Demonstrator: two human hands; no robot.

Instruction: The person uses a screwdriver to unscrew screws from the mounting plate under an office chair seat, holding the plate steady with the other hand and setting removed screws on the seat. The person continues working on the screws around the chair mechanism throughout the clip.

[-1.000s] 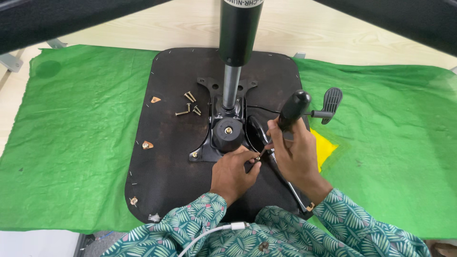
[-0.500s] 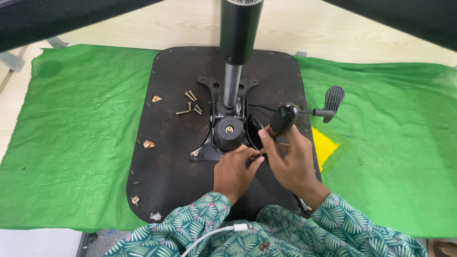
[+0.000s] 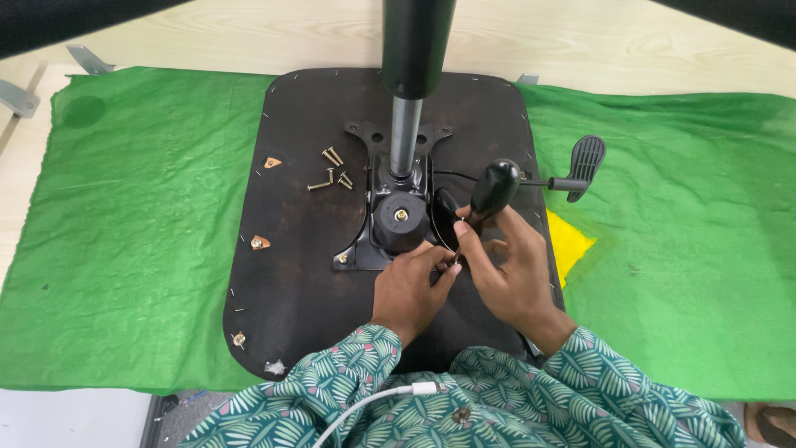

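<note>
A big dark seat board lies flat in the middle of the picture, on a green cloth that covers the floor. The cloth keeps small parts from rolling away.

A black metal plate sits in the middle of the board. A shiny pole stands straight up from it and goes into a fat black tube at the top of the picture.

The right hand is just right of the middle. It is wrapped around the black handle of a screwdriver. The handle tips up and to the right, so the tip can point down at the edge of the plate. I cannot see the tip, because the fingers hide it.

The left hand is just below the plate. Its fingers are pinched together right where the tool comes down, touching the right hand. It looks like it is holding something small steady, but I cannot tell what.

A few loose screws wait on the board, up and left of the plate, close enough to grab. A black lever sticks out to the right side, over the cloth. A yellow patch shows beside the right hand.
</note>
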